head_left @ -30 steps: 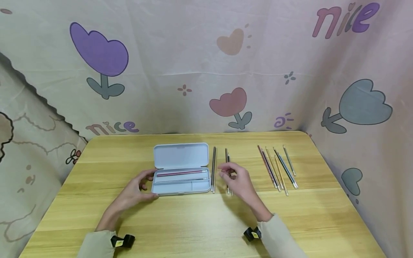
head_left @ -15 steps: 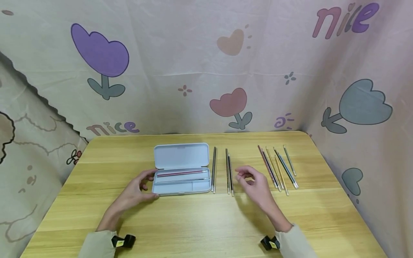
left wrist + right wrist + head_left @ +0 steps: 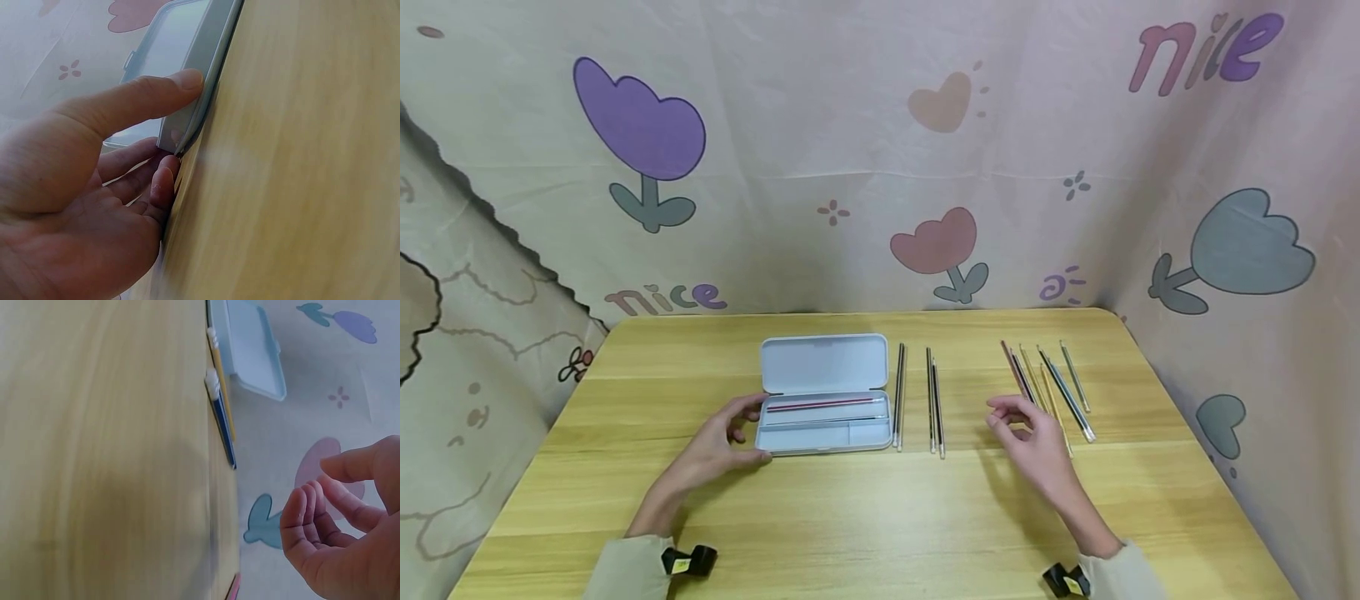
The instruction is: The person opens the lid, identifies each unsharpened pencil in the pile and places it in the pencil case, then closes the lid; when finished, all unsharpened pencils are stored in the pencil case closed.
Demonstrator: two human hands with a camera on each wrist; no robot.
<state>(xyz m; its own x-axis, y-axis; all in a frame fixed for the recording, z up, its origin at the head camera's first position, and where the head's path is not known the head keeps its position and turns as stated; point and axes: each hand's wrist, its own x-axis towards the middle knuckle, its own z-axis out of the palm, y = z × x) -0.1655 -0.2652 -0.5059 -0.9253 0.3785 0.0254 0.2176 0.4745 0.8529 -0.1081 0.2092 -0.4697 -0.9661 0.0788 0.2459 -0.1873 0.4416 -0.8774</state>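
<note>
A light blue pencil case (image 3: 824,363) lies with its lid raised on the table. A dark red pencil (image 3: 820,405) rests in its long compartment. My left hand (image 3: 721,435) holds the case's left end, thumb at the front corner and fingers around the back; the left wrist view shows the thumb (image 3: 169,94) against the case's side. My right hand (image 3: 1033,442) hovers with loosely bent fingers and holds nothing. It is nearest to a spread of several pencils (image 3: 1066,390) on the right and hides part of them.
Close beside the case's right end lie two pencils (image 3: 898,400), parallel. Farther right is another small group of dark pencils (image 3: 935,408). A patterned cloth (image 3: 820,117) hangs behind the wooden table (image 3: 850,525).
My right hand has moved right, away from the small group of dark pencils, towards the spread on the right. My left hand has stayed on the case.
</note>
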